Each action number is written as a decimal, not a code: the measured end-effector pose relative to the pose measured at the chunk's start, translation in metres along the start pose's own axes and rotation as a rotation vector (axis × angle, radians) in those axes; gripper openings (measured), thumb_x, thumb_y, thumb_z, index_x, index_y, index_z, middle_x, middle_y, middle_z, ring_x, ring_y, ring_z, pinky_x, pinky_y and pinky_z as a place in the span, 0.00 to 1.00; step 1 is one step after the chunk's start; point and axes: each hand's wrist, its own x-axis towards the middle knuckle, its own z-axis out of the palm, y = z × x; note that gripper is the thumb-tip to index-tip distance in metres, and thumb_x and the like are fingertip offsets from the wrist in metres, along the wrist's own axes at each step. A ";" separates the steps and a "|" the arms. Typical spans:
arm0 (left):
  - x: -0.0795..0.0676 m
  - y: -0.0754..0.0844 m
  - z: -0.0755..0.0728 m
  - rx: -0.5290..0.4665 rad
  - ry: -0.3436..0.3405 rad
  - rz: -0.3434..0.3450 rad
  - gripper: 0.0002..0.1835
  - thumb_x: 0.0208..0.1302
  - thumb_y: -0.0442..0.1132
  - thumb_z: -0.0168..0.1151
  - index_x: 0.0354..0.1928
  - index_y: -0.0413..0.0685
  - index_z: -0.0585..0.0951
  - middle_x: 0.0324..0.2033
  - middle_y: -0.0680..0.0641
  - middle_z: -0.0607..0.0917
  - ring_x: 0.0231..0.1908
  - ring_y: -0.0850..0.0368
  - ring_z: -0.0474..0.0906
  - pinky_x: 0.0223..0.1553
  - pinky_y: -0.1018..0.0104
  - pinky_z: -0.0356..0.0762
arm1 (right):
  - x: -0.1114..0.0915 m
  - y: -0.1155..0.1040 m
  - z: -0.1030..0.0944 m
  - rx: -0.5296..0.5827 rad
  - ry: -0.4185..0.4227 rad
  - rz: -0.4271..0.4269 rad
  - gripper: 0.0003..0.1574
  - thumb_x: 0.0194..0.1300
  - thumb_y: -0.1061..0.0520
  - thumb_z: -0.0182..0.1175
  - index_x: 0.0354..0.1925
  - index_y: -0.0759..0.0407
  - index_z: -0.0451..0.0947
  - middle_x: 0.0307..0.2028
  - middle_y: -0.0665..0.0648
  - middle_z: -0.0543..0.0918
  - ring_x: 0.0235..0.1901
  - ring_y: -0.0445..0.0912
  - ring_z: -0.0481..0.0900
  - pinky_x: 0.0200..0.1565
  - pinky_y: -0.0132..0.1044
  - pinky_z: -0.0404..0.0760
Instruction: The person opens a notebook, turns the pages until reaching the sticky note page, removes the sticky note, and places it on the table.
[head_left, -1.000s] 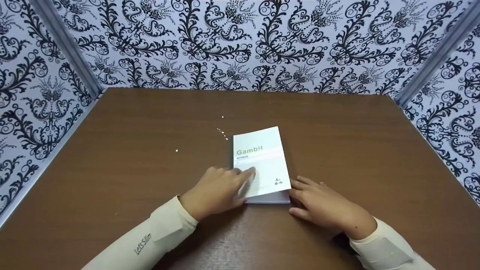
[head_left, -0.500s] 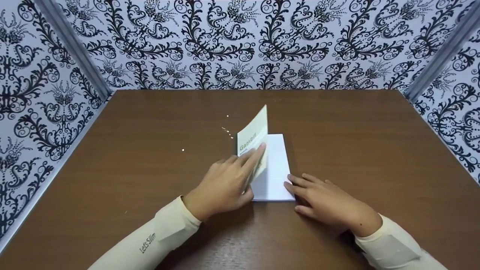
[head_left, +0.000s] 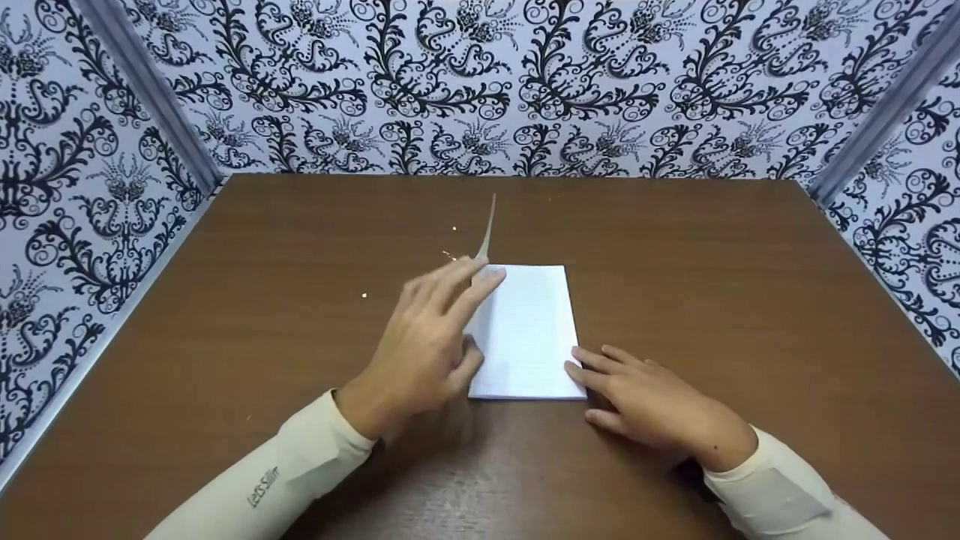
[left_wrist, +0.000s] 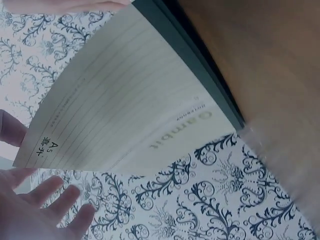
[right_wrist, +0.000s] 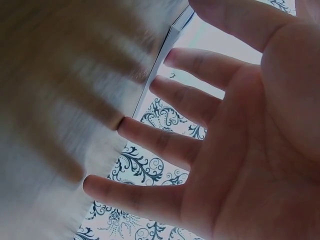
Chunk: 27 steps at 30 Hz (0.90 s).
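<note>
A notebook (head_left: pixel 525 337) lies on the brown table with a white lined page facing up. Its front cover (left_wrist: pixel 125 95) stands raised along the dark left spine (left_wrist: pixel 195 60), printed "Gambit" and "A5". In the head view, only a thin upper part of that cover shows, nearly edge-on. My left hand (head_left: pixel 431 330) is at the cover with its fingers extended and spread; the contact is partly hidden. My right hand (head_left: pixel 652 401) lies at the lower right of the notebook, fingers extended, fingertips touching the page's right edge.
The brown table (head_left: pixel 712 285) spreads around the notebook. Small white specks (head_left: pixel 364 295) lie to its left and beyond it. Walls with black floral patterns (head_left: pixel 480 90) enclose the back and sides.
The cover has swung up and leftward from lying over the pages to nearly upright, exposing the lined page. My left hand has moved with it; the right hand has stayed almost in place.
</note>
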 end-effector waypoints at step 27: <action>-0.005 -0.005 -0.022 0.428 -0.073 0.081 0.15 0.55 0.26 0.60 0.42 0.49 0.87 0.39 0.47 0.89 0.45 0.47 0.83 0.62 0.41 0.69 | 0.001 0.002 -0.001 0.008 -0.007 -0.039 0.38 0.70 0.47 0.61 0.73 0.53 0.65 0.75 0.59 0.63 0.70 0.72 0.62 0.59 0.72 0.68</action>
